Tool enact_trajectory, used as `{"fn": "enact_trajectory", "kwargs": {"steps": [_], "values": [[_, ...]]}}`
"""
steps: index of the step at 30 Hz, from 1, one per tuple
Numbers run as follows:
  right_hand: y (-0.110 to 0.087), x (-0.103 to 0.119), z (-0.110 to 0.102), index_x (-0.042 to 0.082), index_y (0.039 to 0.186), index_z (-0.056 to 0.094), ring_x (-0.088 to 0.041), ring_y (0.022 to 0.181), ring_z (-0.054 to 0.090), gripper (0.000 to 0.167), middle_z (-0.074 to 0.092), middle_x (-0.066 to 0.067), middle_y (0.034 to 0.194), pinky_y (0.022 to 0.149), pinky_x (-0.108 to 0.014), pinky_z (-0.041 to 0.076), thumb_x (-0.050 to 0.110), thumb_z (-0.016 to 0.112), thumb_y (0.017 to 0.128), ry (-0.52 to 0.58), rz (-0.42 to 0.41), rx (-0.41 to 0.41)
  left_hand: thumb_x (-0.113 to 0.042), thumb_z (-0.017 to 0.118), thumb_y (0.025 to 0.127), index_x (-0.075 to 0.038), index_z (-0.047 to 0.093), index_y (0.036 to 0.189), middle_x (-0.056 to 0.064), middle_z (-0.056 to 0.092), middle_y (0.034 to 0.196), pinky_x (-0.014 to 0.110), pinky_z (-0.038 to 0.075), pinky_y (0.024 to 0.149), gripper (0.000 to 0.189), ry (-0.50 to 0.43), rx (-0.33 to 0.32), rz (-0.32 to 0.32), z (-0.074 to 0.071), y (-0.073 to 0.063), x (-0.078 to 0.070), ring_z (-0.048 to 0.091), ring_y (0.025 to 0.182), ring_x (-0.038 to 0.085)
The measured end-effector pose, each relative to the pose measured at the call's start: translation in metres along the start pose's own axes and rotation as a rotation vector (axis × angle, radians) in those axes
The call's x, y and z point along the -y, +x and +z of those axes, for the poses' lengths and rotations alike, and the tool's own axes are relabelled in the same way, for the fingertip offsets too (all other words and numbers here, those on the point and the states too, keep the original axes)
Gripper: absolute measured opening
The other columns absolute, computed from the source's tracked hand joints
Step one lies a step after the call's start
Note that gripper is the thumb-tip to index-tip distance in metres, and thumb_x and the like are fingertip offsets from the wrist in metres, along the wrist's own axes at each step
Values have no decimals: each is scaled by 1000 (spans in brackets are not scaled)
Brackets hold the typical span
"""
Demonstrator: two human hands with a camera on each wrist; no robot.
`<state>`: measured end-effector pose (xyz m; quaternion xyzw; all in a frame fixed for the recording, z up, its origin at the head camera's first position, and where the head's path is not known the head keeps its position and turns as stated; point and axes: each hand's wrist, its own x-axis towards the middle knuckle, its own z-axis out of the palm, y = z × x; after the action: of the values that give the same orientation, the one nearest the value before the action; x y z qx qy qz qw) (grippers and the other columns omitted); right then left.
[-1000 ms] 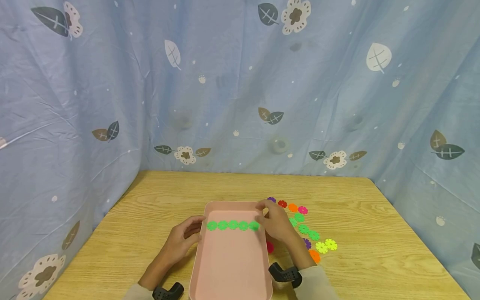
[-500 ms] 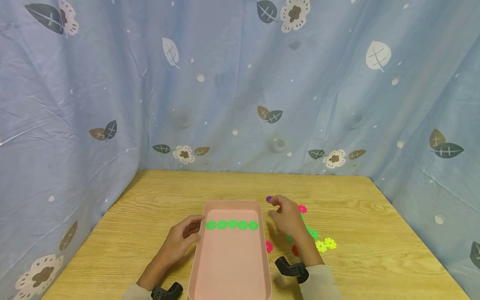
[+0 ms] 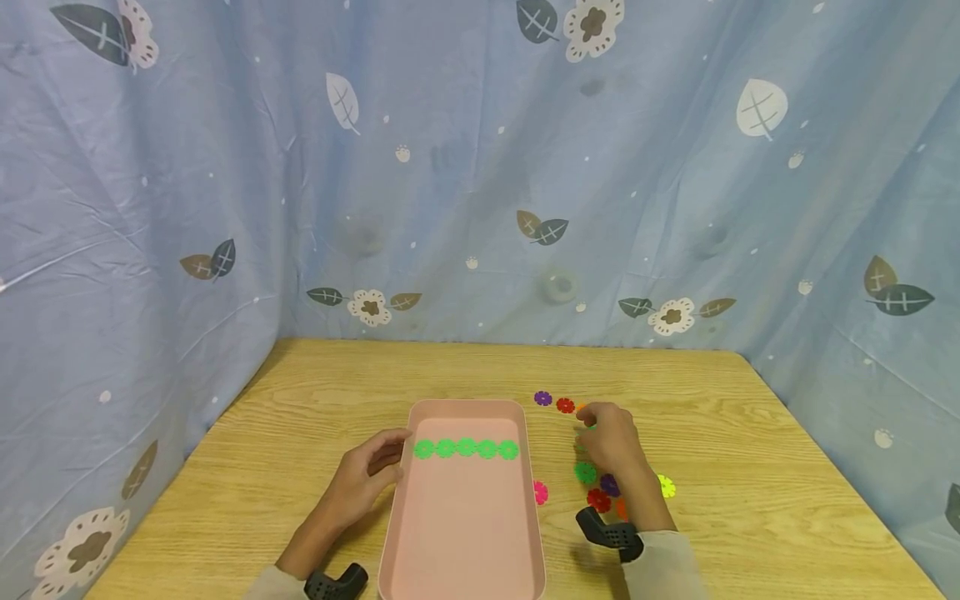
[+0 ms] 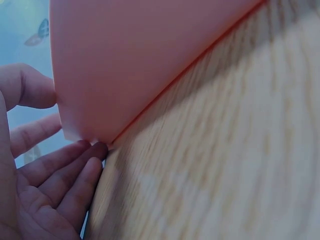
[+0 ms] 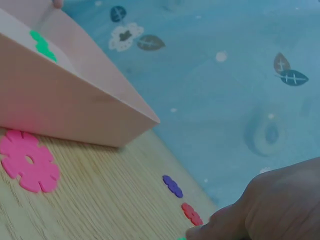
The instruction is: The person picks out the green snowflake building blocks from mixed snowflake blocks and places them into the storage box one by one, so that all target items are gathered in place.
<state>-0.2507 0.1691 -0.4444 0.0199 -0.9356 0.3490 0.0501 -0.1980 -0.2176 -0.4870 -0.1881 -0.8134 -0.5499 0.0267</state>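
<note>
A pink tray [image 3: 468, 533] lies on the table with a row of several green flower-shaped discs [image 3: 467, 448] across its far part. My left hand [image 3: 363, 479] rests against the tray's left side; in the left wrist view its fingers [image 4: 75, 175] touch the outer wall near a corner. Right of the tray, my right hand [image 3: 617, 442] is over the loose discs, thumb and index finger apart, with a bit of green between them. Its fingertips are mostly cut off in the right wrist view, so contact with a disc cannot be made out.
Around the right hand lie a purple disc [image 3: 543, 398], a red disc [image 3: 566, 406], a green disc [image 3: 586, 472] and a yellow disc [image 3: 667, 487]. A pink disc [image 5: 30, 162] is beside the tray's right wall. A blue patterned curtain [image 3: 480, 167] surrounds the wooden table [image 3: 337, 375].
My right hand has left the tray's right rim and moved right to the loose discs. The left hand and the green row in the tray have stayed in place.
</note>
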Motion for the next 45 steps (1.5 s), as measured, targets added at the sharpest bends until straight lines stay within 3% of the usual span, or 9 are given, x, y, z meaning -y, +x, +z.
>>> {"fn": "enact_trajectory", "kwargs": {"steps": [7, 15, 21, 29, 36, 45], "values": [[3, -3, 1, -6, 105, 76, -32, 88, 65, 29, 71, -20, 101, 67, -40, 62, -5, 77, 76, -48, 26, 65, 0, 59, 94, 1, 52, 142, 18, 59, 140, 30, 50, 107, 50, 8, -16, -17, -1, -1, 0, 59, 127, 34], [4, -5, 6, -7, 101, 75, -30, 83, 63, 23, 70, -21, 97, 60, -35, 59, -9, 73, 78, -36, 17, 74, -2, 60, 95, -1, 52, 143, 17, 58, 141, 36, 50, 108, 49, 13, -20, -16, -2, -1, 0, 59, 127, 34], [5, -10, 4, -3, 96, 74, -27, 75, 60, 18, 67, -14, 87, 57, -33, 55, -2, 79, 78, -30, 36, 75, -2, 60, 95, -2, 52, 143, 15, 59, 140, 34, 50, 107, 49, 14, -23, -15, -1, 0, -1, 59, 127, 32], [5, -9, 2, -3, 91, 67, -26, 72, 57, 20, 64, -15, 87, 55, -32, 52, -1, 82, 78, -11, 37, 72, 0, 61, 93, -2, 54, 141, 16, 61, 138, 38, 51, 106, 48, 18, -47, -8, -2, 0, 0, 61, 125, 33], [2, -6, 3, 1, 87, 65, -25, 69, 57, 11, 67, -12, 82, 53, -31, 49, -5, 71, 81, 19, 31, 57, -1, 60, 95, 0, 52, 142, 20, 58, 140, 44, 50, 107, 48, 3, -19, 16, 0, 0, 3, 59, 126, 37], [6, 10, 5, 0, 92, 66, -19, 63, 50, 3, 61, -7, 77, 53, -29, 43, 0, 65, 90, 40, -59, 23, -3, 60, 96, 1, 52, 142, 22, 57, 140, 48, 47, 108, 47, -3, -8, 29, -1, 1, 4, 58, 127, 39]]}}
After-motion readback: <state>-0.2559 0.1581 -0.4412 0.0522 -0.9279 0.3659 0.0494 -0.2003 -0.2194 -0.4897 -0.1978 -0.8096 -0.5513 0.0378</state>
